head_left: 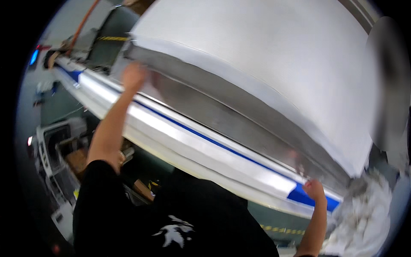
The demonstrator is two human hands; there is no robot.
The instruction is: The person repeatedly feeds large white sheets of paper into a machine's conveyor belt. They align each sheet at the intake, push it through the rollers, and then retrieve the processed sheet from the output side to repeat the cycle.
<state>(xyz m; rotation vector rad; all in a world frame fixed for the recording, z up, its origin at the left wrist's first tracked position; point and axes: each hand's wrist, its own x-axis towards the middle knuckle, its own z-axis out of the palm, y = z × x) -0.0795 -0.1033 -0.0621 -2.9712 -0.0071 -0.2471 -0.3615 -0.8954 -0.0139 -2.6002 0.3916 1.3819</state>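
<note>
The left hand [134, 77] and the right hand [314, 189] are far apart, and I cannot tell if the 2 grip anything. The left is by a shiny gray strip [214, 115], the right by a blue patch [298, 196]. A big white sheet [265, 64] lies past the strip.

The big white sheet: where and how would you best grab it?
Probably by its near edge, towards both ends, coming from the wearer's side. The white sheet is broad, and that edge lies exposed along the grey surface, so two spread grips should steady it. Whether the edge lifts freely, I cannot tell.
</note>
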